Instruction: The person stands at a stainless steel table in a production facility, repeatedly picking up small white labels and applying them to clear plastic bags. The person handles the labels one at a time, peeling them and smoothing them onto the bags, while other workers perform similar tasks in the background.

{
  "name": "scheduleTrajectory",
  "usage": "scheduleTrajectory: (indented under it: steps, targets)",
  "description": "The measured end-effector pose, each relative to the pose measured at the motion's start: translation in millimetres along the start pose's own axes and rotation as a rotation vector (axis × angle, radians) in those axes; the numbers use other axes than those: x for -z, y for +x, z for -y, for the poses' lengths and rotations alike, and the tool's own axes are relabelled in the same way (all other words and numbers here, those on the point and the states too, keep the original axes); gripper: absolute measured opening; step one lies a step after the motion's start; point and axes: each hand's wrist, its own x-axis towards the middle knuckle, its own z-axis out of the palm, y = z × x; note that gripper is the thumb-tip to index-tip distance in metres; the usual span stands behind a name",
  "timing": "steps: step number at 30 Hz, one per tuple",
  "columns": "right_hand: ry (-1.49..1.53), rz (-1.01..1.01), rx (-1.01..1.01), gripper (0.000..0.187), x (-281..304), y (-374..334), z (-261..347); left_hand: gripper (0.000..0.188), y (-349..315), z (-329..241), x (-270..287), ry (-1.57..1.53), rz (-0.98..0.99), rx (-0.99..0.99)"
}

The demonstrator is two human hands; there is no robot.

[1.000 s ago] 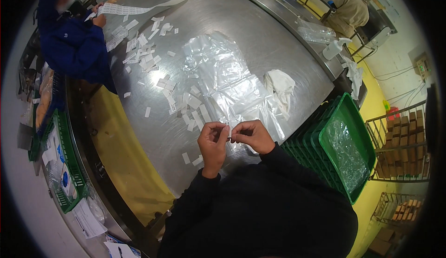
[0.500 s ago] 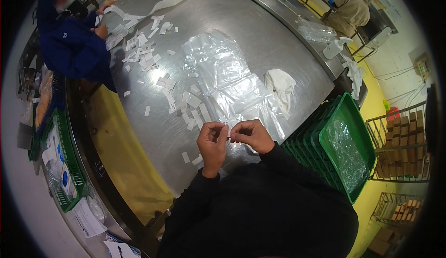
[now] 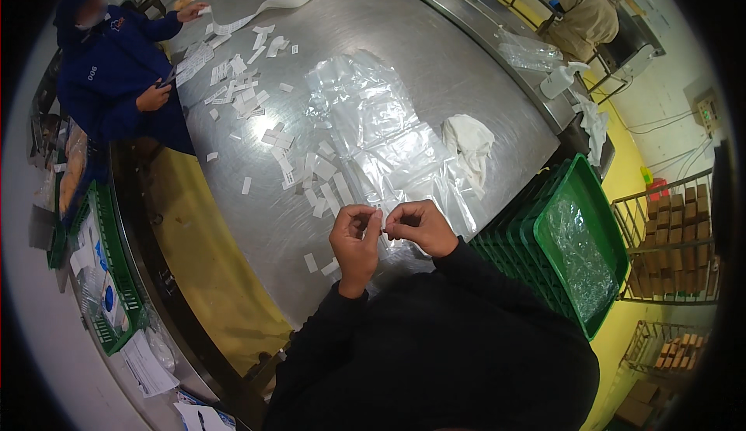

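Observation:
Close together over the near edge of the steel table [image 3: 256, 276], both hands are closed in pinches. Between thumb and finger, my left hand [image 3: 356, 241] grips a small white label [image 3: 381, 217], mostly covered by the fingertips. My right hand [image 3: 423, 227] pinches at the label's right side; exactly what lies under those fingertips is hidden. Beneath and beyond the hands spreads a pile of clear plastic bags [image 3: 381, 128], flat and shiny. Loose white labels [image 3: 318, 168] lie scattered left of the bags.
A crumpled white cloth [image 3: 468, 140] lies right of the bags. Stacked green crates [image 3: 587, 252], the top one holding clear plastic, stand at the table's right corner. Across the left side, a co-worker in blue [image 3: 116, 74] holds scissors [image 3: 167, 79] near a label strip [image 3: 268, 5].
My hands stay nearly in place, with slight finger movement at the label. The co-worker has straightened up, one hand reaching out toward the strip and the other drawn back with scissors.

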Motion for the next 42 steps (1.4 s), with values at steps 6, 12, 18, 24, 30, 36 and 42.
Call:
scheduleTrajectory:
  steps: [6,12,18,24,30,36,42]
  targets:
    - [0.011,-0.037,0.019,0.007,-1.6,1.7,-8.5,0.01,-0.3,-3.8,0.8,0.102,0.033,-0.056]
    - [-0.063,-0.101,0.035,0.008,-3.8,3.2,-15.9,0.007,-5.4,-12.3,8.5,0.487,0.124,-0.388]
    - [-0.199,-0.08,0.077,0.011,-13.8,11.2,-36.2,0.005,-13.1,0.6,30.5,0.517,0.084,-0.218]
    - [-0.527,0.127,0.038,0.014,-8.1,20.3,-73.9,0.012,-2.0,2.3,69.2,0.393,-0.28,-0.069]
    - [-0.605,0.08,-0.129,0.012,10.5,23.3,-63.7,0.01,-4.3,-7.9,67.9,0.241,-0.007,-0.191]
    - [-0.311,-0.081,0.205,0.012,24.0,21.0,-14.2,0.014,-9.5,-8.9,59.8,0.475,0.168,-0.265]
    - [-0.529,0.088,0.114,0.023,14.9,8.3,10.9,0.019,-11.1,2.0,39.2,0.541,0.194,-0.351]
